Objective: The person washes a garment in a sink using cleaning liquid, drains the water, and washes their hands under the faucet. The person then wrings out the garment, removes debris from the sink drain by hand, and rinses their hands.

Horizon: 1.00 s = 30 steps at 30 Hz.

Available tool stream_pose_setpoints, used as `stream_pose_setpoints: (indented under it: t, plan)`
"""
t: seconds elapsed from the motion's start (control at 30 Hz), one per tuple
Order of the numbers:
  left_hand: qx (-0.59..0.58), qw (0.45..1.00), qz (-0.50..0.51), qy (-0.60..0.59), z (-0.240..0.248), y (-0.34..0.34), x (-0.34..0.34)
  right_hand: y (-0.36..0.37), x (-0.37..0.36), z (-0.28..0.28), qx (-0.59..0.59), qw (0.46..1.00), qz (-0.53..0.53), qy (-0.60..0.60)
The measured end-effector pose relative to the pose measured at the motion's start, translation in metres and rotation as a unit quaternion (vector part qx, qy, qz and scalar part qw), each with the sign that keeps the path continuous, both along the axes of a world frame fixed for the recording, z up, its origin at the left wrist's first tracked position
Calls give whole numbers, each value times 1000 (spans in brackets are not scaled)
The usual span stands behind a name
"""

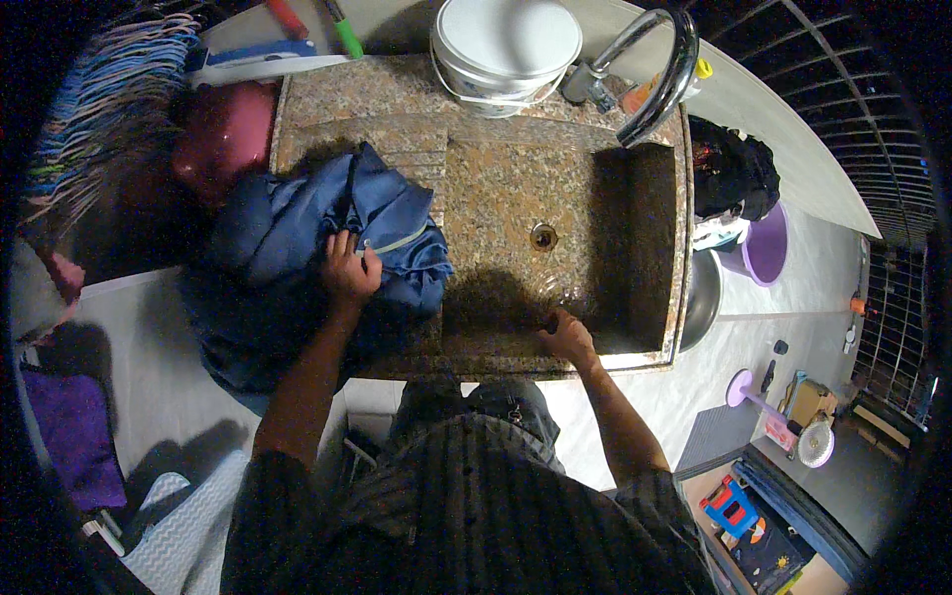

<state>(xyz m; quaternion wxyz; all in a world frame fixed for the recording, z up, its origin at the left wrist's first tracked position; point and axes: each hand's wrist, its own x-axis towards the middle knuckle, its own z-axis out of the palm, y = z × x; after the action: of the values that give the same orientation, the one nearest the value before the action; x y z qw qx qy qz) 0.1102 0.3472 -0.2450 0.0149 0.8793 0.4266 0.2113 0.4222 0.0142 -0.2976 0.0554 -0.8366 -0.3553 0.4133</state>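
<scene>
A large bundle of dark blue cloth, with a pale edging strip across it, is heaped over the ribbed left part of the speckled stone sink. On top of it rests my left hand, fingers stretched out and thumb apart, beside the pale strip. My right hand is low in the basin near its front wall, with the fingers curled closed. Whatever they hold, if anything, is too dark to make out. Small glints of water show just beyond those fingers. The round drain lies farther in.
A lidded white bucket stands on the sink's back ledge, next to a curved chrome faucet. Many hangers hang at the far left, near a dark pink rounded object. A purple tub and a metal basin are at the right.
</scene>
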Motion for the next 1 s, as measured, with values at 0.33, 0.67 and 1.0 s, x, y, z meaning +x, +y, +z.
stream_pose_setpoints:
  t: [0.33,0.67,1.0]
  plan:
    - [-84,996,16,16,-19,-3,-11,46,79,-150,-96,995,-9,0]
    - [4,999,18,-42,-48,-4,-29,142,-16,-76,-20,930,18,368]
    - [-16,1000,11,-9,-29,-9,-12,88,111,-101,-73,994,-62,55]
